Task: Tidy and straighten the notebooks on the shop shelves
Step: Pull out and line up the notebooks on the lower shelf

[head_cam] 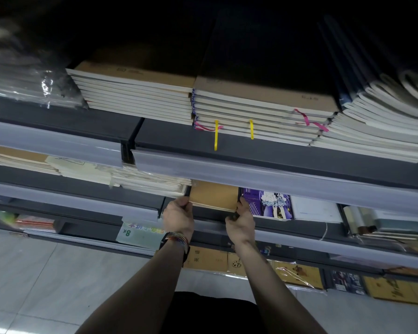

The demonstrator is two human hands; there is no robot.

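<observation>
A stack of brown kraft-cover notebooks lies on the middle shelf, under the rail of the shelf above. My left hand grips the stack's left front corner, fingers curled round its edge. My right hand grips the right front corner, with the thumb along the stack's side. A purple illustrated notebook lies right beside the stack. On the upper shelf sit taller stacks of brown-cover notebooks, some with yellow and pink ribbons.
White wrapped pads lie left of the held stack. A white booklet and wrapped items lie to the right. A green "8K" label hangs on the lower rail. Brown packs fill the bottom shelf above grey floor tiles.
</observation>
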